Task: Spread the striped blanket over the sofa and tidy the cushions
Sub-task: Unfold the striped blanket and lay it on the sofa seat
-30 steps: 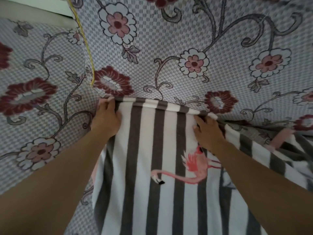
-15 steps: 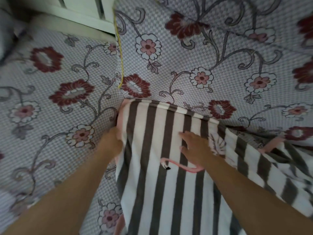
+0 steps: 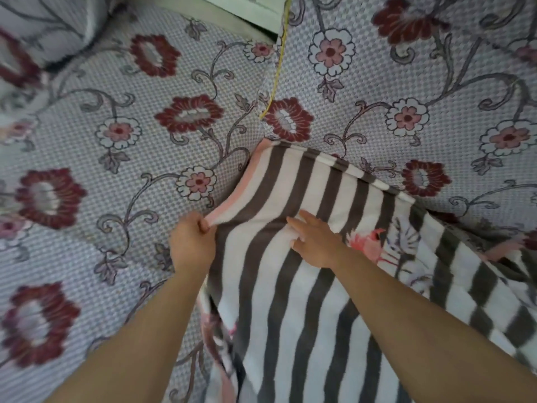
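The striped blanket [image 3: 293, 286], grey and white with a pink edge and a flamingo print, lies over the sofa seat, its top edge against the backrest. My left hand [image 3: 190, 242] pinches the blanket's pink left edge. My right hand [image 3: 315, 242] lies flat on the blanket with fingers spread, just left of the flamingo. The sofa [image 3: 116, 158] is covered in a grey checked fabric with red and pink flowers. A cushion [image 3: 43, 27] in the same floral fabric sits at the top left.
A yellow cord [image 3: 279, 59] runs down the seam between the seat and backrest. A pale wall or sill [image 3: 232, 10] shows above the sofa. Bare floral seat extends to the left of the blanket.
Both hands have slid back from the blanket's top edge towards me. My left hand now grips the pink side edge. The view has shifted left, showing the cushion.
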Motion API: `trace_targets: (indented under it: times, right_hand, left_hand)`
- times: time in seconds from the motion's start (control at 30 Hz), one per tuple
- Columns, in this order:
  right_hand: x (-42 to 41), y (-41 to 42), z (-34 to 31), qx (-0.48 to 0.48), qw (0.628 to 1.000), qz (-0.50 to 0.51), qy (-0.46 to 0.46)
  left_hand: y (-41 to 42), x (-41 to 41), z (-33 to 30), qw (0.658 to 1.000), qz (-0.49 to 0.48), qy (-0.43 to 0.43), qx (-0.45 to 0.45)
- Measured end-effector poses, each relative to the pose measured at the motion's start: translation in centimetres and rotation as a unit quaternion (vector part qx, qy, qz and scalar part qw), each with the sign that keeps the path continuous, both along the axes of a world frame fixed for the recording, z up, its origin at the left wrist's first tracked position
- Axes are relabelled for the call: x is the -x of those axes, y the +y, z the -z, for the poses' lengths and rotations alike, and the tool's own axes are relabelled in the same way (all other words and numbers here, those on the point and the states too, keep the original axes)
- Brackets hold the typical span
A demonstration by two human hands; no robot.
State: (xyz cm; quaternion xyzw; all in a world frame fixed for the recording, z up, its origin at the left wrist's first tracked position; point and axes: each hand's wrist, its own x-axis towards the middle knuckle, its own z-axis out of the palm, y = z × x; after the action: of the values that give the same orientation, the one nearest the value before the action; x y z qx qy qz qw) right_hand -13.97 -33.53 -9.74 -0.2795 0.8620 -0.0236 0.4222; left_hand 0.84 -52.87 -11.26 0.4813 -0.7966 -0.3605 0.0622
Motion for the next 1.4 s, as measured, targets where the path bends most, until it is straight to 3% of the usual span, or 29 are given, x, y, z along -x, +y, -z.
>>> trace_targets:
  times: [0.07, 0.13, 0.17, 0.3, 0.37, 0.5, 0.63, 0.73, 0.83, 0.97, 1.07, 1.13, 1.2, 1.27, 1.33, 1.4]
  right_hand:
    - [0.1, -0.5, -0.1, -0.013, 1.000, -0.010, 0.022]
    - [0.3, -1.2, -0.4, -0.013, 0.998, -0.013, 0.058]
    - [0.5, -1.5, -0.7, -0.006, 0.997, -0.005, 0.077]
    - [1.5, -2.3, -1.1, 0.029, 0.990, 0.018, 0.139]
    - [2.2, -2.4, -1.0, 0.034, 0.986, 0.015, 0.162]
    - [3.5, -2.1, -0.1, 0.018, 0.985, 0.027, 0.170]
    - [4.0, -1.6, 1.0, 0.012, 0.987, 0.007, 0.161]
    - [4.2, -1.5, 1.5, 0.014, 0.988, 0.012, 0.153]
    - [4.7, -1.6, 1.8, 0.023, 0.986, 0.022, 0.163]
    - [5.6, -1.8, 2.0, 0.018, 0.986, 0.039, 0.158]
    - [6.5, -1.8, 2.3, 0.011, 0.987, 0.083, 0.134]
    - [6.9, -1.8, 3.1, -0.003, 0.990, 0.101, 0.101]
    - [6.8, -1.6, 4.1, -0.018, 0.992, 0.095, 0.083]
    - [6.7, -1.5, 5.2, -0.026, 0.992, 0.088, 0.088]
    - [6.9, -1.6, 5.9, -0.035, 0.991, 0.084, 0.094]
    - [7.5, -1.8, 6.1, -0.051, 0.993, 0.072, 0.083]
  left_hand:
    - [-0.5, 0.0, -0.2, 0.984, 0.118, -0.119, 0.055]
    - [-0.1, 0.8, -0.5, 0.947, 0.214, -0.238, 0.023]
    - [0.1, 1.3, -0.6, 0.938, 0.229, -0.259, 0.011]
    - [1.0, 2.9, 0.2, 0.942, 0.282, -0.154, 0.096]
    - [1.0, 4.4, 0.8, 0.940, 0.299, -0.133, 0.095]
    - [0.4, 8.2, 2.1, 0.939, 0.280, -0.200, 0.024]
    - [0.6, 10.1, 3.3, 0.921, 0.303, -0.245, 0.010]
    - [0.0, 10.5, 2.9, 0.915, 0.329, -0.215, 0.091]
    - [-0.9, 11.2, 2.7, 0.876, 0.358, -0.201, 0.254]
    - [0.3, 11.3, 3.7, 0.839, 0.383, -0.212, 0.322]
    - [1.1, 12.1, 5.0, 0.865, 0.420, -0.159, 0.224]
    - [0.7, 13.5, 6.0, 0.896, 0.400, -0.172, 0.092]
    - [0.1, 14.4, 7.5, 0.904, 0.381, -0.192, 0.015]
    - [-0.5, 14.3, 8.9, 0.931, 0.332, -0.146, -0.050]
    - [-1.0, 14.1, 9.7, 0.940, 0.317, -0.112, -0.058]
    - [-1.2, 14.4, 9.6, 0.935, 0.327, -0.131, -0.044]
